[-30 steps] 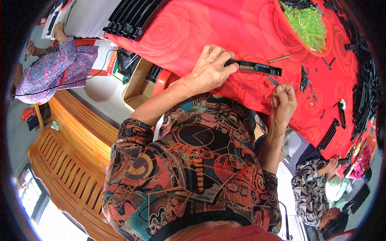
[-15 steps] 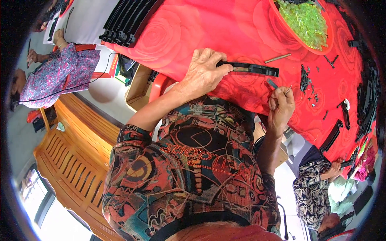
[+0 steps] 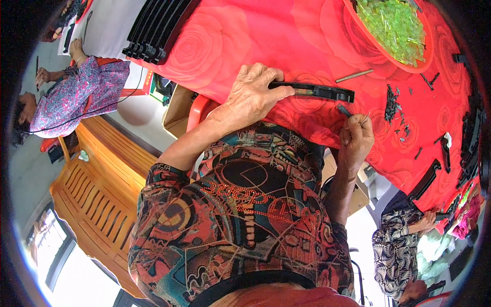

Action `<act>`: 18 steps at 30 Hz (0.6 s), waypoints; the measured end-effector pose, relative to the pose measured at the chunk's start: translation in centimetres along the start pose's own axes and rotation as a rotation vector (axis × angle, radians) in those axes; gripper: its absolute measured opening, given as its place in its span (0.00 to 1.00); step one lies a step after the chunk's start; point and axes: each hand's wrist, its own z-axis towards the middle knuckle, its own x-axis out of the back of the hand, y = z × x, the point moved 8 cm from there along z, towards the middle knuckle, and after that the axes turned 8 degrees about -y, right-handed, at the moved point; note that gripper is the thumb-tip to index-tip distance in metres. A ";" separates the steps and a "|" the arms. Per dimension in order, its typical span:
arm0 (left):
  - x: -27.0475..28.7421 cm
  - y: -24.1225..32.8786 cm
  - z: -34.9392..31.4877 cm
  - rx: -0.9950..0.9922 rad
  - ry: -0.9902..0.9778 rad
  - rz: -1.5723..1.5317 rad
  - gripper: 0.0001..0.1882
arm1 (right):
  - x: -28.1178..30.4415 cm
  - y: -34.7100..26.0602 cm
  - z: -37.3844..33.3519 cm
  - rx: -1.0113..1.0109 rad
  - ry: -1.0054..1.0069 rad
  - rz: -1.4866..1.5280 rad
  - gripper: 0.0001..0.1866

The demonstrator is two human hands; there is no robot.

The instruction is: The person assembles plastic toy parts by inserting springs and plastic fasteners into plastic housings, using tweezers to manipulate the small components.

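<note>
My left hand [image 3: 255, 91] is closed round one end of a long, narrow black plastic part [image 3: 325, 92], held just above the red tablecloth. The part points to the right, with a pale strip showing near my thumb. Below its free end, my right hand [image 3: 356, 137] pinches a small tool with a flat grey blade [image 3: 344, 110]. The blade's tip is near the black part, apparently apart from it. A thin light point sticks out at the other side of my right fingers; the tool's handle is hidden in them.
A brownish rod [image 3: 354, 75] and black scraps [image 3: 392, 105] lie on the tablecloth [image 3: 286, 30]. An orange-red bowl [image 3: 429, 48] holds green translucent pieces. Black parts [image 3: 159, 30] line up at the far left; more [image 3: 424, 180] lie right. Co-workers sit left [image 3: 76, 102] and lower right [image 3: 394, 245].
The whole view has shifted slightly. My right hand has moved a little, and the blade is turned slightly differently. Both hands keep their holds.
</note>
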 end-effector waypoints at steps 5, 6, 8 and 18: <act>0.3 0.0 -0.1 0.009 -0.055 0.039 0.14 | -0.2 0.2 -0.2 -0.009 0.008 -0.024 0.05; 0.6 0.2 0.2 -0.005 -0.079 0.028 0.14 | -0.3 0.2 -0.3 -0.011 0.010 -0.019 0.05; 1.1 0.5 0.9 -0.018 -0.107 0.018 0.14 | -0.5 0.0 -0.3 -0.037 -0.001 -0.013 0.05; -1.1 0.8 4.9 -0.304 -0.376 -0.108 0.19 | -0.3 0.4 -0.6 0.009 -0.003 -0.040 0.02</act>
